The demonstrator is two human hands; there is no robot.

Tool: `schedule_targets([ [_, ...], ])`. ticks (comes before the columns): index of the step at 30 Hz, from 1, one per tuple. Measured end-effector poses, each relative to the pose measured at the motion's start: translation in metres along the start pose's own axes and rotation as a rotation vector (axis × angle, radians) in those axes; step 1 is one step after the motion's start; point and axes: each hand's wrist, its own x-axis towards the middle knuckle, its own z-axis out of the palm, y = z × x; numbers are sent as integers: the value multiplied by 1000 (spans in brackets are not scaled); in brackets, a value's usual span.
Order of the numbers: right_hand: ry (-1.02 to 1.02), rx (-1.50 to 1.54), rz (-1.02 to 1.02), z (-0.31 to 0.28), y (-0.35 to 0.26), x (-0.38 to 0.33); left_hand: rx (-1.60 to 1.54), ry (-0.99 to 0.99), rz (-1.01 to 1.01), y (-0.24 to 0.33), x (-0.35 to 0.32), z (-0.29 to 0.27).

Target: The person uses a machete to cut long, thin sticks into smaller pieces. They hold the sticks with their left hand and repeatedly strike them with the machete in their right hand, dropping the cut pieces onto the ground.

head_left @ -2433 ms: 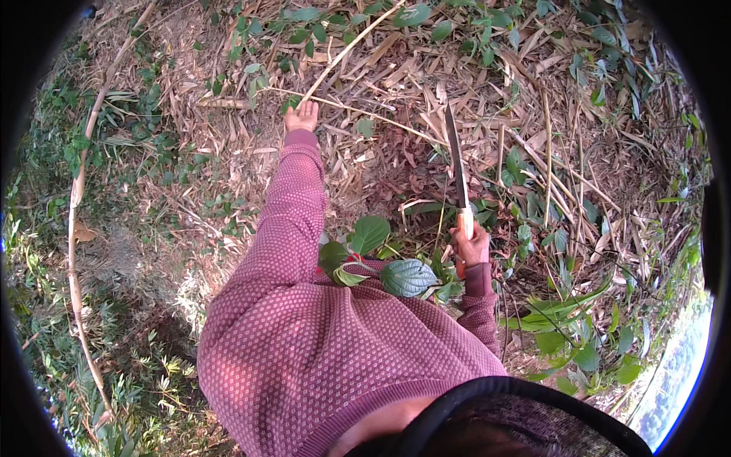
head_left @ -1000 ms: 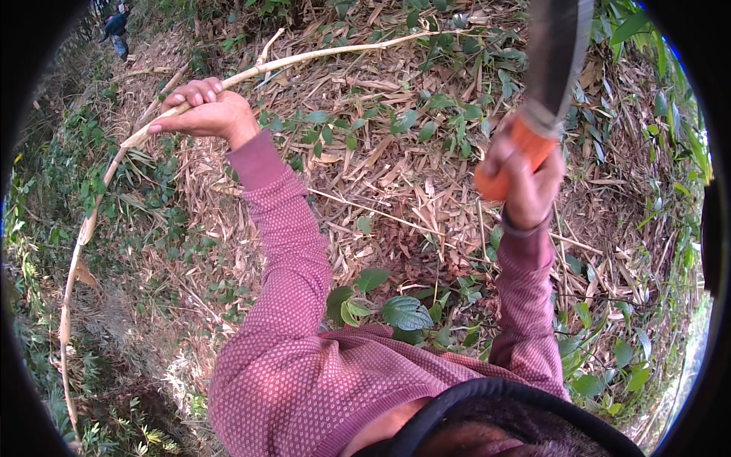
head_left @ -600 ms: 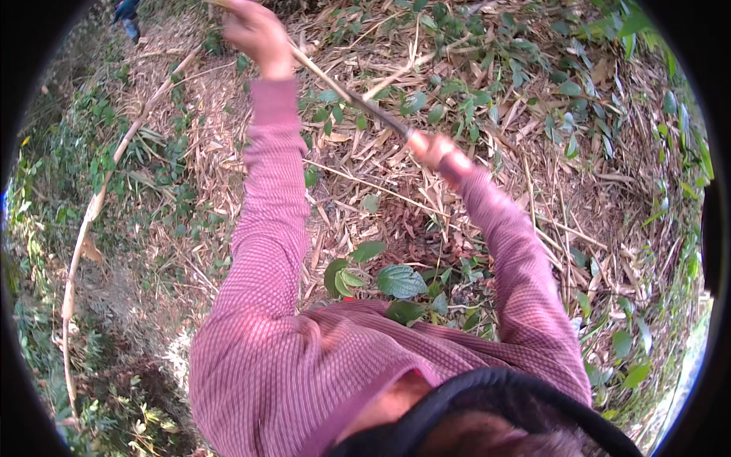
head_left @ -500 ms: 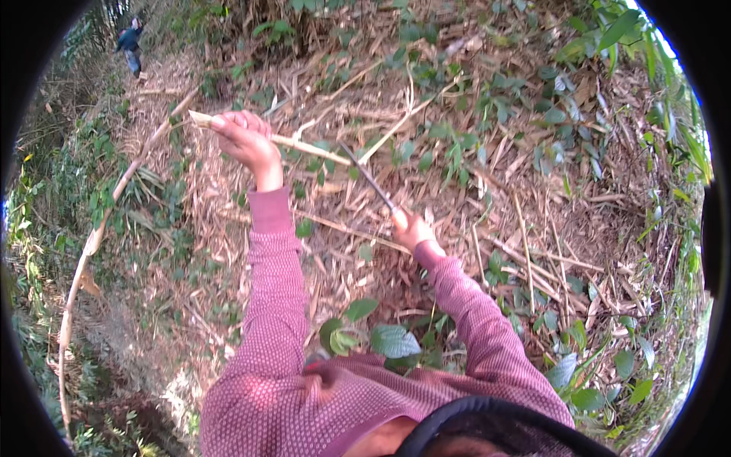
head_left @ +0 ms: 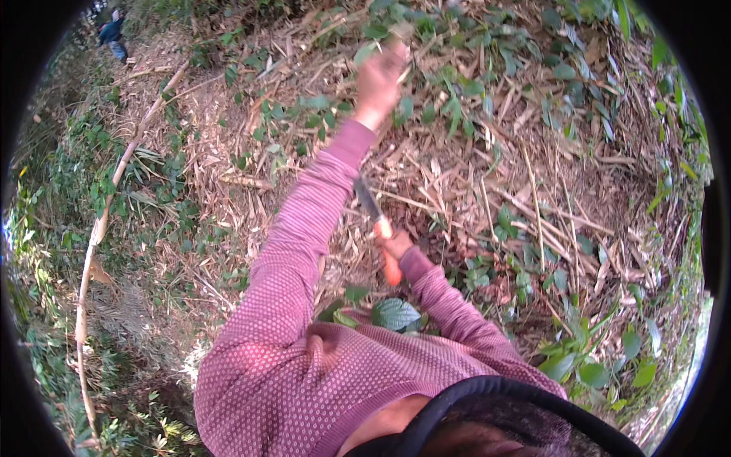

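Your right hand, just right of the frame's centre, is closed tight round the orange handle of a long knife; its dark blade runs up and left from the grip, its tip hidden behind your left sleeve; your left hand, stretched to the upper middle of the frame, is blurred, the fingers curled as if round a thin stem, though I cannot tell what, if anything, they hold; a long pale cane lies curving down the left side of the frame, well apart from both hands; dry straw and cut stalks cover the ground across the centre and right, which suggests much cutting is done; green leafy plants stand at lower right and along the top edge, so I judge more clearing is left; a distant person stands at upper left.
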Motion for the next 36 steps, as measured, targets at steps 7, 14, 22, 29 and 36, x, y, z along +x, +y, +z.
schedule_targets([
  [7, 144, 58, -336, -46, -105, -31, -791, 376, 81, 41, 63, -188],
  [14, 176, 139, -1401, -69, -320, -67, -562, 574, 39, 73, 40, -203],
  [22, 113, -490, -553, -33, -120, -23, -387, 407, -31, 74, 22, -147],
  [29, -227, 317, 121, -88, -10, -93, -595, 320, -258, 71, -34, -117],
  [36, 186, 137, -495, -86, -129, -112, -699, 464, -343, 49, -29, -140],
])
